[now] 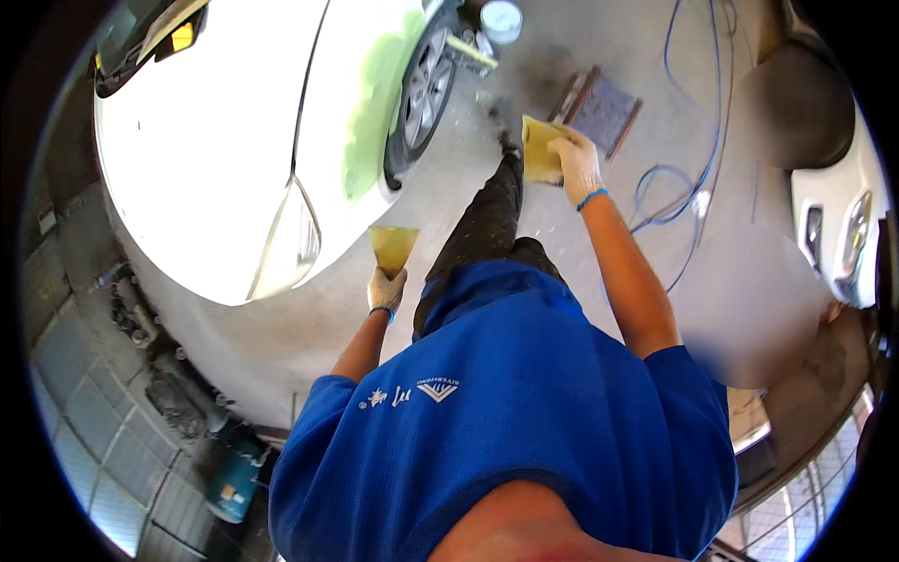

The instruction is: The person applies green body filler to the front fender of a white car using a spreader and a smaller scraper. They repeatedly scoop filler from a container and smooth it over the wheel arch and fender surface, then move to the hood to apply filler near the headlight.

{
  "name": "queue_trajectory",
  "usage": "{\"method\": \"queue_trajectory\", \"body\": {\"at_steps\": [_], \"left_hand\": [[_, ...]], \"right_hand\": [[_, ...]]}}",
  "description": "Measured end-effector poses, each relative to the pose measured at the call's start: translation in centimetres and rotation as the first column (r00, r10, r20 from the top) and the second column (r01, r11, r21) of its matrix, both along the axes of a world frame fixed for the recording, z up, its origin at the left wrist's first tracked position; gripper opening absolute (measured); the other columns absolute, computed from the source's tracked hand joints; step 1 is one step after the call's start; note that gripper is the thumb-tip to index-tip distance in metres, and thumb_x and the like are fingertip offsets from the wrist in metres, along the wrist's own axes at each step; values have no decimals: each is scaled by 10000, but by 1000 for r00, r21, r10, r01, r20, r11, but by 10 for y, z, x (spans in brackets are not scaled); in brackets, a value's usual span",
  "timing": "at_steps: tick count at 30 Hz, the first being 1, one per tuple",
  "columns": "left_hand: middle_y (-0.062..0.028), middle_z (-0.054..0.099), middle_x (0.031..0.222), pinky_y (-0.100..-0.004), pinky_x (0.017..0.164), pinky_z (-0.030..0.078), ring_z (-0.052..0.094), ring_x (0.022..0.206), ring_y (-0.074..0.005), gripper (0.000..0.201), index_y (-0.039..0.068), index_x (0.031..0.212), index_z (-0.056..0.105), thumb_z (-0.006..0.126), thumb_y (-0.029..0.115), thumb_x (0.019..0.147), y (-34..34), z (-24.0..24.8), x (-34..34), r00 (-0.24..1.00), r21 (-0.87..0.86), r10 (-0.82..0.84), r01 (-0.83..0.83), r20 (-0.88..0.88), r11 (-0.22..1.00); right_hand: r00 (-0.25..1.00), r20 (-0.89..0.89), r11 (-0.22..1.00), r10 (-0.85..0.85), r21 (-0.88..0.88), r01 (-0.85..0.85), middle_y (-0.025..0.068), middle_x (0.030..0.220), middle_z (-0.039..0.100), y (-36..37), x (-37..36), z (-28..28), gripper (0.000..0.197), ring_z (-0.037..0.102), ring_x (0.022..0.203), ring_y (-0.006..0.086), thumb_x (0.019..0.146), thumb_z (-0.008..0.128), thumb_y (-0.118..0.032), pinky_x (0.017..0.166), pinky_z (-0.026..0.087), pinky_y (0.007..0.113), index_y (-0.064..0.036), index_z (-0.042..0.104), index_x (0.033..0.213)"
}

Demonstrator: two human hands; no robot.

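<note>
My left hand (386, 289), in a white knit glove with a blue cuff, is closed on the narrow end of a yellow putty spreader (394, 247). The spreader's wide edge points away from me, short of the car's corner. Farther ahead on the right, my gloved right hand (578, 167) grips a squarish yellow plate (539, 150), like a second spreader, by its right side. A white car body (234, 140) stands at the left, with pale yellow-green patches (375, 103) on the panel by its wheel (429, 89). Both hands are apart from the car.
A white bucket (502, 21) stands beyond the wheel. Right of my right hand lies a low stand with a dark top (604, 112). Blue hose (719, 122) trails over the concrete floor. Another white car (843, 215) is at far right, a teal drum (236, 482) at lower left.
</note>
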State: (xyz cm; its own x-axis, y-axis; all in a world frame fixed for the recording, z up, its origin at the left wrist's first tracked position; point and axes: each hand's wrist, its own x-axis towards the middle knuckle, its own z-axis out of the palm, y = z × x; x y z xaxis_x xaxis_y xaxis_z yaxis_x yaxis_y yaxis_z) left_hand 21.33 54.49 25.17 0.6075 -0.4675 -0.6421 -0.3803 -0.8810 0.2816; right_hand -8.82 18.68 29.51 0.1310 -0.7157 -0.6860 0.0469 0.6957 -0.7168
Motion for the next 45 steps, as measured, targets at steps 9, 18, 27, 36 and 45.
{"method": "queue_trajectory", "body": {"at_steps": [9, 18, 27, 36, 45], "left_hand": [[-191, 747, 971, -457, 838, 542, 716, 948, -358, 496, 28, 1086, 668, 747, 438, 819, 78, 73, 74, 894, 111, -414, 400, 173, 910], [-165, 747, 916, -392, 784, 547, 715, 817, -302, 432, -17, 986, 675, 743, 395, 877, 2, 150, 220, 749, -110, -436, 554, 500, 825], [-190, 719, 845, -413, 775, 544, 689, 757, -320, 496, -59, 980, 660, 744, 417, 868, 71, 115, 378, 707, -230, -385, 607, 593, 761], [-233, 728, 1044, -479, 838, 551, 705, 951, -410, 581, -6, 1110, 672, 621, 549, 944, 25, 101, 467, 515, -158, -426, 755, 744, 636], [-185, 744, 996, -412, 837, 544, 715, 913, -339, 558, -26, 1058, 686, 657, 514, 918, -1, 60, 484, 567, -214, -418, 739, 710, 639]], "right_hand": [[889, -124, 890, -440, 73, 450, 44, 987, 693, 268, -93, -59, 422, 639, 805, 136, 821, 568, -66, 685, 529, 263, 13, 701, 1214], [701, -274, 713, -658, 71, 698, 71, 993, 709, 458, -102, -88, 369, 652, 870, 154, 823, 570, -51, 778, 523, 285, 26, 725, 1149], [788, -107, 789, -606, 39, 613, 50, 966, 718, 531, 120, -91, 339, 656, 791, 131, 850, 543, -21, 738, 528, 263, -3, 739, 1126], [975, 20, 973, -221, 73, 219, 78, 1057, 709, 628, 272, -72, 381, 659, 957, 155, 860, 514, -14, 860, 541, 299, 6, 695, 1194], [889, -88, 888, -449, 65, 455, 68, 1015, 720, 693, 249, -167, 375, 643, 921, 120, 844, 524, -49, 840, 514, 254, 29, 719, 1155]]}}
